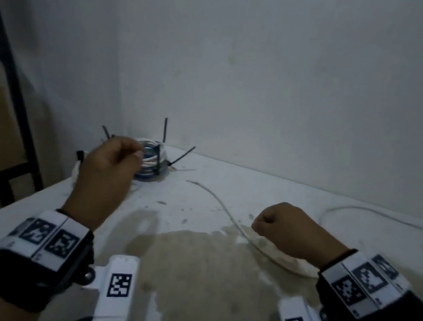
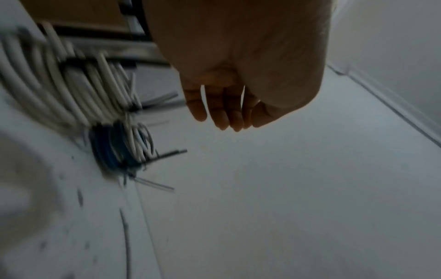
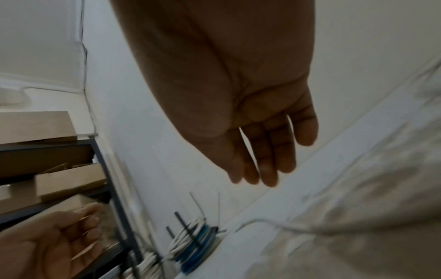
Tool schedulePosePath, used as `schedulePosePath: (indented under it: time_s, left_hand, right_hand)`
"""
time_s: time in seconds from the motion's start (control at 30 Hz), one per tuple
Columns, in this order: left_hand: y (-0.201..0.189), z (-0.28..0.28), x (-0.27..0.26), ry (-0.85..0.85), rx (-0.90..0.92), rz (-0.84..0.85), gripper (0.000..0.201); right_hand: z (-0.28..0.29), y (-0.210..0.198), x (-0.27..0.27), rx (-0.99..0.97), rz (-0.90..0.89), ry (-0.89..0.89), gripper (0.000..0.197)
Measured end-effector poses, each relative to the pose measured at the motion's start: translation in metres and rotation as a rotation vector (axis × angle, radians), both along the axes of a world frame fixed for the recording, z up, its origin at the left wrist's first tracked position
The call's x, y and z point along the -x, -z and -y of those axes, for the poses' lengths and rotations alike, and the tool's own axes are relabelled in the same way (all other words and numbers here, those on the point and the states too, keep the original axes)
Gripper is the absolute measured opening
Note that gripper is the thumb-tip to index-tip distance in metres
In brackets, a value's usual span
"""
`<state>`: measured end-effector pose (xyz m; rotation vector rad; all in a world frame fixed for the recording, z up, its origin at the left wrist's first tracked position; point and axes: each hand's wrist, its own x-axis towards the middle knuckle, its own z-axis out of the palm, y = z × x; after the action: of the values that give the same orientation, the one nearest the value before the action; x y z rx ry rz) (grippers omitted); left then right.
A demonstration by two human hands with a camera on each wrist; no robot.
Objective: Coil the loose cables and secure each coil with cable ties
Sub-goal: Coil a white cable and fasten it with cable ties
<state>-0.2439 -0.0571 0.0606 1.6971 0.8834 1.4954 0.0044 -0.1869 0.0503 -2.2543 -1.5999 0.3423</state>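
I'm looking at what seems a storeroom: cardboard boxes (image 3: 40,128) sitting on a dark metal rack (image 3: 114,198), bare white walls (image 1: 289,77), stained worktable (image 1: 208,275).

Tied coils (image 1: 151,164) sit far left on the table (image 1: 267,185); loose cable (image 1: 223,207) lies right.

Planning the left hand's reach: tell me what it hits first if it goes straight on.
Probably the tied coils just beyond the left hand, white over blue with black ties. Depth is unclear; it may pass above them.
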Motion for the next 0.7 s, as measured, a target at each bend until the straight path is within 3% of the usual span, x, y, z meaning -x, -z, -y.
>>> schedulePosePath:
  time_s: [0.07, 0.17, 0.27, 0.37, 0.47, 0.53, 0.63, 0.7]
  left_hand:
    - [0.002, 0.021, -0.039, 0.123, 0.069, -0.09, 0.021]
    - [0.015, 0.048, -0.098, 0.337, 0.197, -0.314, 0.015]
    - [0.025, 0.066, -0.137, 0.444, 0.214, -0.537, 0.012]
    - [0.029, 0.074, -0.16, 0.488, 0.187, -0.683, 0.022]
    - [0.035, 0.077, -0.172, 0.511, 0.051, -0.922, 0.038]
    - [0.04, 0.078, -0.177, 0.524, -0.045, -0.988, 0.038]
    - [0.039, 0.079, -0.186, 0.503, -0.163, -0.899, 0.008]
    - [0.034, 0.074, -0.189, 0.427, -0.196, -0.824, 0.021]
  right_hand:
    - [0.023, -0.001, -0.027, 0.171, 0.098, 0.017, 0.025]
    - [0.06, 0.006, -0.058, 0.435, 0.194, 0.033, 0.038]
    - [0.078, 0.019, -0.071, 0.446, 0.203, 0.031, 0.037]
    - [0.075, 0.027, -0.076, 0.424, 0.315, -0.041, 0.026]
    - [0.069, 0.024, -0.08, 0.267, 0.313, -0.083, 0.017]
    - [0.07, 0.014, -0.083, 0.08, 0.294, -0.119, 0.014]
    - [0.076, -0.006, -0.086, -0.23, 0.224, -0.173, 0.015]
    - [0.08, -0.02, -0.092, -0.381, 0.209, -0.17, 0.015]
